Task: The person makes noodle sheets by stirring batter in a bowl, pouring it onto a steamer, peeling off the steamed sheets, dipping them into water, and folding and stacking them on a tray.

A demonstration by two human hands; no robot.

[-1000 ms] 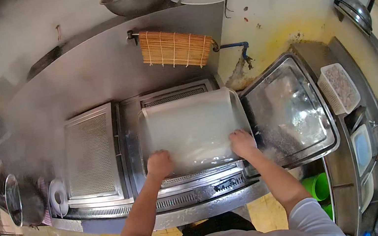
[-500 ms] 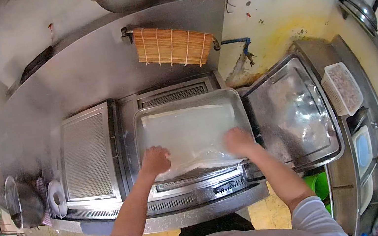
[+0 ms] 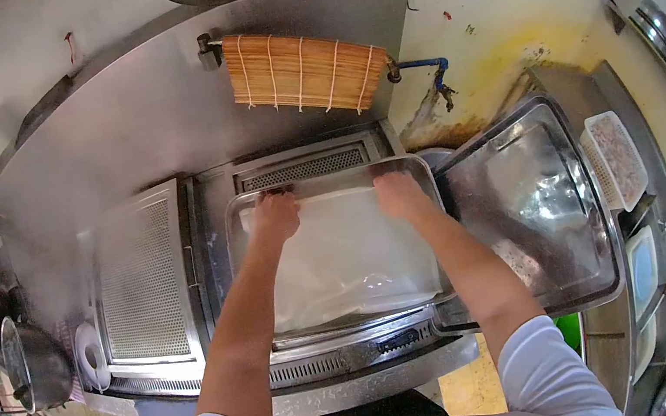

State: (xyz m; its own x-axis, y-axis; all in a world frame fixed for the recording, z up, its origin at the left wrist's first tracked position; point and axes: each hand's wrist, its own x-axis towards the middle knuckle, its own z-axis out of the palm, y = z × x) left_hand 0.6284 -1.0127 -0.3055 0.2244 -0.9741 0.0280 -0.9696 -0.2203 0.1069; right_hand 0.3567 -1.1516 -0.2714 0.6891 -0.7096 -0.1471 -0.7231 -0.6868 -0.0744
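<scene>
The left hand point(image 3: 277, 215) and right hand point(image 3: 398, 193) touch the white sheet's point(image 3: 349, 254) far edge inside the shallow tray point(image 3: 333, 182); grip unclear. A second tray point(image 3: 517, 203) stands just right, a perforated panel point(image 3: 141, 284) left, a bamboo mat point(image 3: 300, 72) behind.

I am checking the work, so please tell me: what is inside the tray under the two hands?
A pale sheet lies in the tray. The left hand and right hand are at the far side. The tray's bottom beneath the sheet is hidden.

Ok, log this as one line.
left hand, right hand: at far edge of tray | pale sheet: lying in tray | bamboo mat: hanging behind
</scene>
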